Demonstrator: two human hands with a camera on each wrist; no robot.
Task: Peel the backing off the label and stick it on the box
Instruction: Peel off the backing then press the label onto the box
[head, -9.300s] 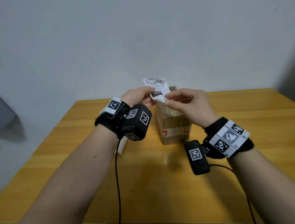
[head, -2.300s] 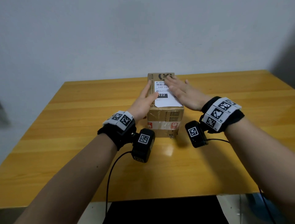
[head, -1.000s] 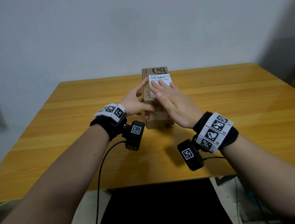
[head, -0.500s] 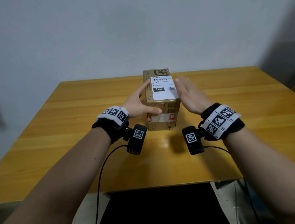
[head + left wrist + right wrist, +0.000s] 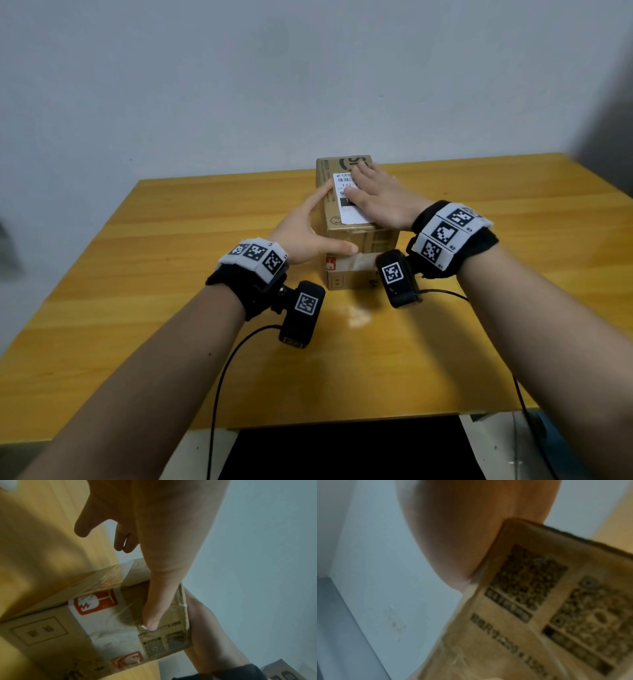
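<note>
A brown cardboard box [image 5: 356, 240] stands on the wooden table [image 5: 171, 274], with the white printed label [image 5: 352, 214] lying on its top face. My right hand [image 5: 376, 198] lies flat on the label with straight fingers and covers its right part. My left hand [image 5: 305, 233] braces the box's left side, index finger along the top left edge, thumb [image 5: 157, 601] pressed on the taped front face. In the right wrist view my palm [image 5: 462, 534] sits against the box's top edge [image 5: 539, 601], blurred. The left wrist view shows the box's front [image 5: 85, 628].
A pale wall runs behind the table. The table's front edge [image 5: 342, 419] is close to me, with a dark area below it. Cables hang from both wrist cameras. Another cardboard box [image 5: 283, 669] shows at the bottom right of the left wrist view.
My right hand, off to the box's right half a second ago with the label uncovered, now lies flat on the label. My left hand stays on the box's left side.
</note>
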